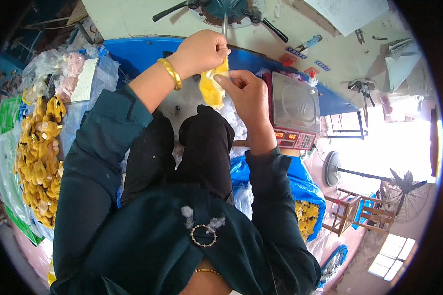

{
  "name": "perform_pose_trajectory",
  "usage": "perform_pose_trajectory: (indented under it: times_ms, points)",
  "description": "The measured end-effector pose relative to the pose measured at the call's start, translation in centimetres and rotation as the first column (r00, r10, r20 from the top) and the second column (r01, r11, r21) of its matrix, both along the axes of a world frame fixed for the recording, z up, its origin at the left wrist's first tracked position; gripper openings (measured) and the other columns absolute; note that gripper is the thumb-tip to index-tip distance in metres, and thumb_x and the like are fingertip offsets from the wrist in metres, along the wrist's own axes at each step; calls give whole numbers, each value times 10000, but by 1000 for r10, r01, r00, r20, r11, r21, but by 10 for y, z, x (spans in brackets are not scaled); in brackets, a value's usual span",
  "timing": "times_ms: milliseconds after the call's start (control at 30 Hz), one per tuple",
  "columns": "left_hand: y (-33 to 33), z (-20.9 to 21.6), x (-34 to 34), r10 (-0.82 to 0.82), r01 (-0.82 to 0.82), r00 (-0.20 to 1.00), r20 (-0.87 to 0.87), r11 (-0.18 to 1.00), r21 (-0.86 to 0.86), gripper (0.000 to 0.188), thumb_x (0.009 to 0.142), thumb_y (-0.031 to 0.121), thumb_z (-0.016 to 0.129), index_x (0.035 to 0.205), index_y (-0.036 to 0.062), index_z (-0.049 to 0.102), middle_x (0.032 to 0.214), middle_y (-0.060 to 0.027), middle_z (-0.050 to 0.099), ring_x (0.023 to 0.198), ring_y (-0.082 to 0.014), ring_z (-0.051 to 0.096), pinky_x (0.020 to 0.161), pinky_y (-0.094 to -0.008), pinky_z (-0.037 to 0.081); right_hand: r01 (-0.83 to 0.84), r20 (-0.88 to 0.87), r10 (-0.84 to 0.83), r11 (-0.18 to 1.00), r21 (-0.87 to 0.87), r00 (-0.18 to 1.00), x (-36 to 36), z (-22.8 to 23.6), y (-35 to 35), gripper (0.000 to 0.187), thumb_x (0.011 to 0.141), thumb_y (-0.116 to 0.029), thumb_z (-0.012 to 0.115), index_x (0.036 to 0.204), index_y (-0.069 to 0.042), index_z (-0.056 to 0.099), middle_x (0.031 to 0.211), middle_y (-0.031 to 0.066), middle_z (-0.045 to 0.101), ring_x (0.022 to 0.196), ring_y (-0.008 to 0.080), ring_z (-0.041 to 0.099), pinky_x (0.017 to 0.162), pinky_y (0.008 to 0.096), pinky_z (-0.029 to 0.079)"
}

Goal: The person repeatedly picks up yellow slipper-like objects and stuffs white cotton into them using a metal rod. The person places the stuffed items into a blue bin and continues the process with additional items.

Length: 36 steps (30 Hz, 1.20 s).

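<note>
A small yellow plush piece (211,94) with a white patch hangs at the lower end of a thin metal tube (225,23). My left hand (202,51) is closed around its upper end, right where the tube comes down; the fingertips partly hide that spot. From the other side my right hand (247,93) pinches the plush's edge between thumb and fingers. Whether the tube's tip is inside the plush cannot be seen. White fluff (234,120) lies below and around the hands.
A red digital scale (294,110) stands close to my right hand. Above are a teal machine head (225,7) with black handles and a pale table (133,17). Yellow plush pieces (39,157) are heaped at left; more fill a blue sack (305,219) at right. A fan (332,168) stands beyond.
</note>
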<state>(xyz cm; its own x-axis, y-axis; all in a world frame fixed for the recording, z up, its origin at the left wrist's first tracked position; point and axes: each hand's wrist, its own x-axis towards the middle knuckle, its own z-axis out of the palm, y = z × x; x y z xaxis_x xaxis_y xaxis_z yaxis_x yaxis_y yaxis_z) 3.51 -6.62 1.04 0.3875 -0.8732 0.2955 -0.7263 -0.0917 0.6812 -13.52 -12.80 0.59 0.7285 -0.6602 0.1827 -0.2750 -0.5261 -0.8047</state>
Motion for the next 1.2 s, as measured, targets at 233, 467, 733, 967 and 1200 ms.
perform_pose_trajectory:
  times_ms: [233,467,733,967,1200]
  points:
    - [28,-3,-37,78,-78,997,-2,996,-37,202,861,192,623,745,28,600,664,-124,598,570,-265,555,538,-341,431,-117,119,124,991,-62,985,2,-12,-2,364,663,-100,761,606,-4,415,555,54,328,522,154,296,475,331,305]
    - [28,11,-22,7,-12,999,34,985,170,312,859,284,672,737,23,554,646,-94,592,539,-185,528,518,-314,410,-280,221,238,942,185,946,13,-41,-76,254,669,-54,711,911,7,663,686,-17,535,642,47,470,570,232,415]
    - [24,-5,-18,-39,84,888,-458,993,78,350,916,317,627,724,27,587,561,6,520,449,-51,426,431,-222,323,225,414,-54,898,-377,909,-10,-58,15,213,754,-131,747,791,-81,543,592,45,513,464,212,519,444,329,414]
    - [23,-3,-8,-24,82,926,-377,987,139,511,860,476,640,626,23,606,477,-65,552,413,-113,528,436,-236,402,321,305,-176,784,-531,936,25,-46,28,276,817,-277,704,762,-74,525,601,114,568,552,322,582,507,405,456]
    - [34,5,-24,63,-44,996,-66,966,255,521,858,512,619,671,26,588,549,-72,583,455,-180,557,461,-264,428,102,399,-310,880,463,863,63,-49,-28,387,936,-276,512,831,83,615,702,132,631,613,178,568,578,338,455]
